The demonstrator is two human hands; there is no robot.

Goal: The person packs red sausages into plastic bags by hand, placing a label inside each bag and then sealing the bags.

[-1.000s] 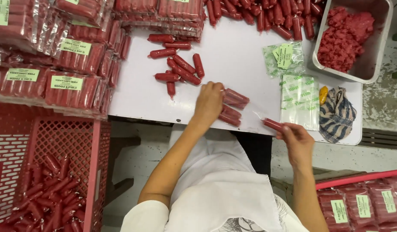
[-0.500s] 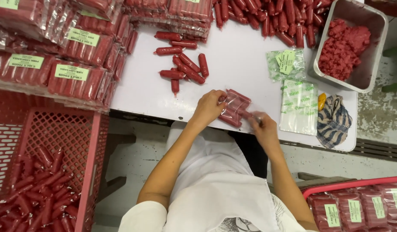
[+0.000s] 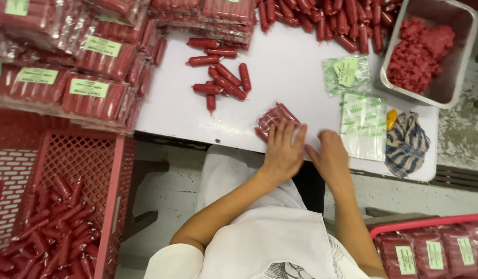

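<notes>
Two hands lie palm-down on the white table (image 3: pixel 301 67): the left hand (image 3: pixel 283 150), fingers spread flat, presses a glossy clear bag of red sausages (image 3: pixel 274 118) at its eleven o'clock; the right hand (image 3: pixel 329 155), fingers loosely together, rests empty at three o'clock.

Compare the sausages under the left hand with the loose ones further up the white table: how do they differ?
The sausages under the left hand form a tight bundle, side by side inside a clear bag; the loose sausages lie bare and scattered at mixed angles. The bundle sits near the white table's front edge, touched by fingers; the loose ones lie further back, untouched. The right hand rests beside the bundle. Both groups are red, short and alike in shape.
</notes>
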